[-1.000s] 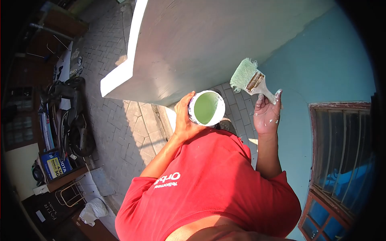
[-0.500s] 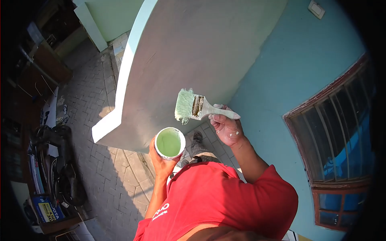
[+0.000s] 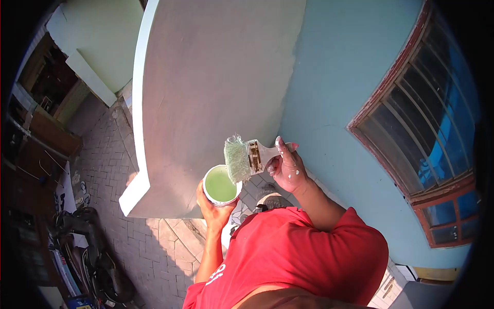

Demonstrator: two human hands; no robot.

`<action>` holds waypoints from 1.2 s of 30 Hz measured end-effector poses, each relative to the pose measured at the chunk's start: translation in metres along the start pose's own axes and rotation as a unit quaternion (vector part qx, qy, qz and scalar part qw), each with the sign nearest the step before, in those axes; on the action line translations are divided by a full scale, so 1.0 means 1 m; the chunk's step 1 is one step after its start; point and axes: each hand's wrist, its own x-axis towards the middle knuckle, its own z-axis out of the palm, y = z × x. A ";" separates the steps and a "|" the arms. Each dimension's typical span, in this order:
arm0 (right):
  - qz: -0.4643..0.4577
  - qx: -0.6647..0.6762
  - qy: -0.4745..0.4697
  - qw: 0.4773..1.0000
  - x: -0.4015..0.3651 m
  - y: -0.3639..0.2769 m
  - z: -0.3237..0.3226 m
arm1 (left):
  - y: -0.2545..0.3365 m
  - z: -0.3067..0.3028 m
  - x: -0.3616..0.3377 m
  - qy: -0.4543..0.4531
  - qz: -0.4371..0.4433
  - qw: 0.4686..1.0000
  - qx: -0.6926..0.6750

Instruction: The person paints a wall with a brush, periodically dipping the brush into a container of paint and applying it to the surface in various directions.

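1. Half a second earlier your brush [image 3: 244,157] hung clear above the paint cup [image 3: 220,186]. It had since come down, and its green bristles overlapped the cup's right rim. I could not tell whether they touched the paint.
2. A full second earlier you had held that brush well off to the right with the bristles raised. Now they pointed left and downward over the cup.
3. The cup had stayed in your left hand [image 3: 212,208] and sat at nearly the same spot in the view, open side up, with pale green paint inside.
4. Your head had tipped upward. The window [image 3: 427,118] had swung to the upper right, and more of the blue wall [image 3: 329,87] showed beside the grey slab [image 3: 216,87].
5. Your right hand [image 3: 287,169] was closed tightly around the brush's pale handle. The fingers were curled in with little gap, and one paint-flecked fingertip stuck up past the handle.
6. Your left hand gripped the cup from below. The thumb lay on its left wall, and the other fingers were wrapped behind it, mostly hidden.
7. The cup was in front of your red shirt [image 3: 303,252], just under the slab's lower edge. It was above a shoe [image 3: 271,194] and the brick paving [image 3: 144,242].
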 end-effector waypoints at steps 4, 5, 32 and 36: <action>-0.037 0.032 0.008 0.999 -0.003 -0.018 -0.004 | 0.018 0.014 0.009 -0.003 0.015 1.000 0.001; -0.049 0.014 0.000 0.999 -0.004 -0.028 -0.001 | 0.025 0.018 0.013 -0.001 0.018 1.000 -0.006; -0.416 -0.560 -0.259 0.668 0.023 -0.205 -0.090 | 0.145 0.200 0.079 0.099 0.263 0.948 0.152; -0.399 -0.557 -0.263 0.679 0.027 -0.215 -0.101 | 0.153 0.217 0.079 0.108 0.281 0.939 0.166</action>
